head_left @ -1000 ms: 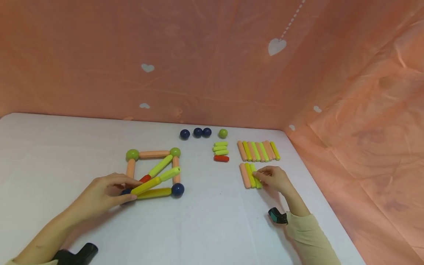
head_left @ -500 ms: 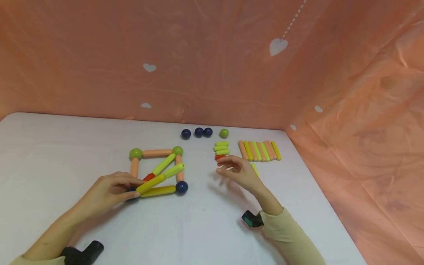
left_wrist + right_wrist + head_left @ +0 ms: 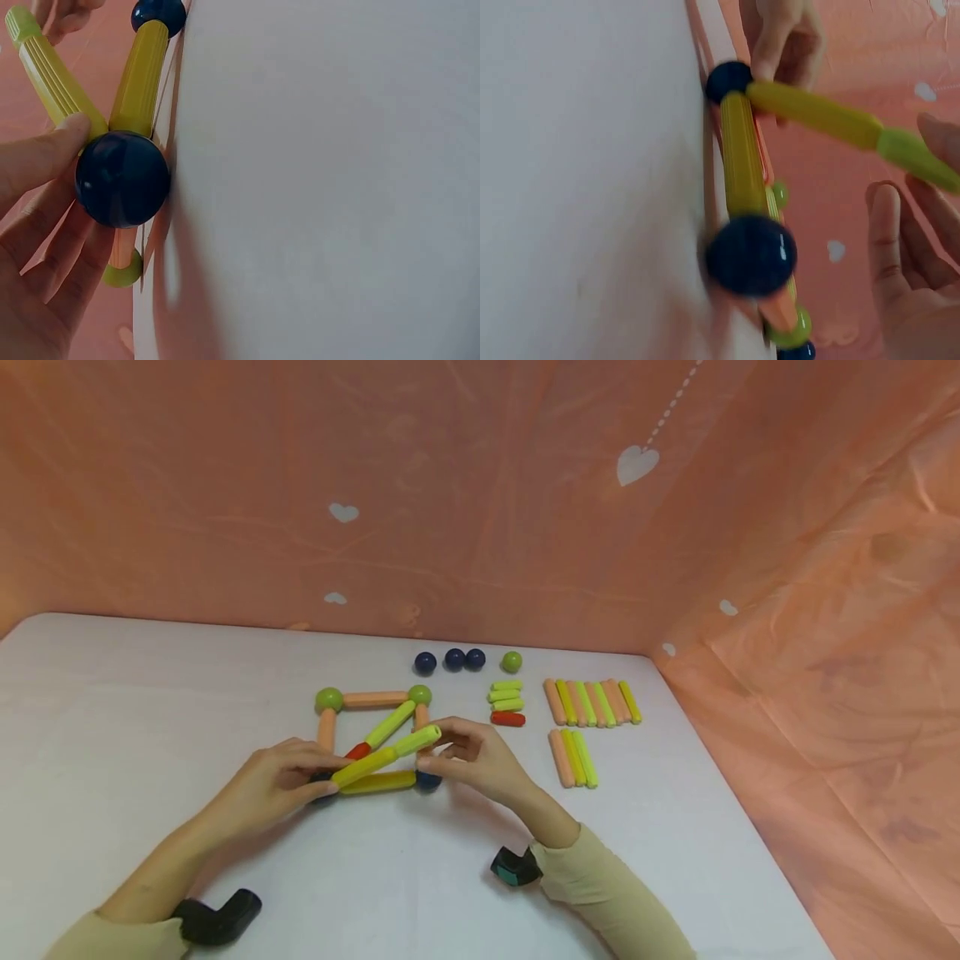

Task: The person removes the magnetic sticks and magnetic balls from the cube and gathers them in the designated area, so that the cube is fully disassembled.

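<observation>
A four-sided frame of building rods and balls lies on the table. It has peach rods (image 3: 375, 699) and green balls (image 3: 328, 700) at the back, a lower yellow rod (image 3: 382, 782) and blue balls (image 3: 122, 180) in front. A lime rod (image 3: 390, 724) and red rod (image 3: 358, 751) cross it diagonally. My left hand (image 3: 262, 785) pinches a raised yellow rod (image 3: 365, 768) low down, at the left blue ball. That rod slants upward, joined to a lime rod tip (image 3: 417, 741). My right hand (image 3: 483, 762) surrounds this tip loosely, thumb and fingers spread apart.
On the right lie a long row of rods (image 3: 592, 703) and a shorter row (image 3: 573, 758). Short lime rods (image 3: 506, 696) and a short red rod (image 3: 507, 719) are stacked left of them. Loose blue balls (image 3: 454, 660) and a green ball (image 3: 512, 662) stand behind.
My right hand has left the shorter rod row and moved left to the raised lime tip, taking no rod from the row. My left hand keeps its hold; the frame appears slightly further right.
</observation>
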The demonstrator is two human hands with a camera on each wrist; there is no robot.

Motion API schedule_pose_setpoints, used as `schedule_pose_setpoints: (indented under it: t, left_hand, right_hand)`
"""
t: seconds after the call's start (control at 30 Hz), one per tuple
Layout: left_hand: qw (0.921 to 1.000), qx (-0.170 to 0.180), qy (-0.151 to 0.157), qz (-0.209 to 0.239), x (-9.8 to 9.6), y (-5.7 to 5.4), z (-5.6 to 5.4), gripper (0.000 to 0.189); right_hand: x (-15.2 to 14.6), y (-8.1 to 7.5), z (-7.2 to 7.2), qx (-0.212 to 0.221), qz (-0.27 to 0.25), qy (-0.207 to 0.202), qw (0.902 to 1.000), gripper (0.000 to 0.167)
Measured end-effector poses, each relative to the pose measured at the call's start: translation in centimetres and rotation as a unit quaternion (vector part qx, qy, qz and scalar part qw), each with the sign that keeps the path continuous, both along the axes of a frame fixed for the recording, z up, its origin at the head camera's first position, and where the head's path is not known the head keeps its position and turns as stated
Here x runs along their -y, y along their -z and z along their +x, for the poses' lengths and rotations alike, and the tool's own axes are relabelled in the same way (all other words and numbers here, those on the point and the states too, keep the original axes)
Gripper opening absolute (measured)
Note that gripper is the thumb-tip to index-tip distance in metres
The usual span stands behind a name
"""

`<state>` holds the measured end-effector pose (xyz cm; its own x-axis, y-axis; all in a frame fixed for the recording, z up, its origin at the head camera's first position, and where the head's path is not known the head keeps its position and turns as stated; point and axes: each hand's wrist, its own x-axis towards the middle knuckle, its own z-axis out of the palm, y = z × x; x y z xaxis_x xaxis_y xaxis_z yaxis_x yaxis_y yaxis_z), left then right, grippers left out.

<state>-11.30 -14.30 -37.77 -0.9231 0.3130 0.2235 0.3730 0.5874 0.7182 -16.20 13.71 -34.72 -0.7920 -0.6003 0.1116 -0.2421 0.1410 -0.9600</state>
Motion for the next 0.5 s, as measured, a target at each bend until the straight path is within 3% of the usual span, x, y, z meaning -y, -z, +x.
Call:
schedule_pose_setpoints:
  t: [0.27, 0.5]
  left_hand:
    - [0.9999, 0.011, 0.009, -0.003, -0.58, -0.18, -0.52, 0.028]
    - [0.9998, 0.017, 0.009, 0.000, -0.40, -0.14, -0.56, 0.027]
  right_hand:
    - [1.17, 0.44, 0.16, -0.018, -0.029, 0.022, 0.9992, 0.024]
    - [0.77, 0.83, -0.08, 0.030, -0.059, -0.035, 0.9972, 0.044]
